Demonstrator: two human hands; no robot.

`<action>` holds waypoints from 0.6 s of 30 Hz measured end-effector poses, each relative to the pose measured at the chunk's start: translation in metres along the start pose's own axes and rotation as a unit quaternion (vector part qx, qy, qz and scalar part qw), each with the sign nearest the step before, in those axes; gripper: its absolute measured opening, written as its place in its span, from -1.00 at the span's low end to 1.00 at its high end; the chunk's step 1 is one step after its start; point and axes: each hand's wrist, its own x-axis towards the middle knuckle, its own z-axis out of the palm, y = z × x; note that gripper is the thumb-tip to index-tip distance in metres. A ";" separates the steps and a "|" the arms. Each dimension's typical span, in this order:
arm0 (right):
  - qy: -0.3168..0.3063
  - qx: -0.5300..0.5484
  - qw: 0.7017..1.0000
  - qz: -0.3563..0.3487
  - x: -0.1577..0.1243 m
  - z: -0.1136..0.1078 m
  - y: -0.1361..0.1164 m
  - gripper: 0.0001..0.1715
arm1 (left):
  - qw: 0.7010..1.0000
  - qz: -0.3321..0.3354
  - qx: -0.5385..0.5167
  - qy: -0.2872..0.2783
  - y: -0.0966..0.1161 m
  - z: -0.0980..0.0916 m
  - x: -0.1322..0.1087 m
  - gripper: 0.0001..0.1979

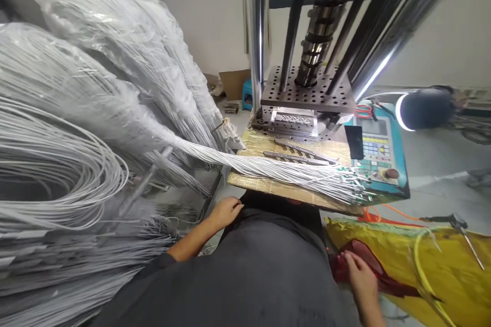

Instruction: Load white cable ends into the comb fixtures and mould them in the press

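My left hand [227, 211] rests by my dark-clothed lap just under the front edge of the cardboard-covered bench [268, 186], fingers curled in; nothing shows in them. My right hand [358, 272] lies low at the right with fingers stretched onto a dark red plastic piece [378, 273] on a yellow bag [452, 265]. A bundle of thin white cables [291, 172] lies across the bench, its green-tipped ends [355, 186] pointing right. Neither hand touches the cables.
Behind the bench stands a vertical press with a perforated plate [307, 93], a mould [293, 120] and steel columns. A teal control panel [379, 156] sits right. Large bagged coils of white cable [76, 112] fill the left. An orange cord and a lamp [424, 108] are at right.
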 end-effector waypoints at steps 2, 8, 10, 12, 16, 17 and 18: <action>0.052 -0.011 0.998 -0.027 0.007 -0.014 -0.008 -0.58 | 0.995 0.097 0.005 0.034 0.013 -0.007 0.010 -0.78; 0.077 -0.123 0.904 -0.402 0.100 -0.012 -0.128 -0.56 | 0.939 0.299 0.149 0.082 0.081 0.004 0.115 -0.35; 0.000 -0.231 0.864 -0.447 0.131 0.001 -0.161 -0.40 | 0.932 0.284 0.222 0.043 0.100 0.018 0.146 -0.21; -0.043 -0.289 0.833 -0.470 0.153 0.011 -0.171 -0.37 | 0.925 0.264 0.273 0.005 0.112 0.030 0.162 -0.21; -0.046 -0.299 0.809 -0.504 0.167 0.013 -0.148 -0.46 | 0.913 0.286 0.292 -0.020 0.120 0.045 0.162 -0.41; -0.034 -0.292 0.811 -0.506 0.166 0.011 -0.140 -0.47 | 0.914 0.294 0.279 -0.019 0.119 0.046 0.160 -0.43; -0.019 -0.285 0.815 -0.504 0.164 0.009 -0.134 -0.47 | 0.918 0.298 0.260 -0.017 0.117 0.047 0.160 -0.43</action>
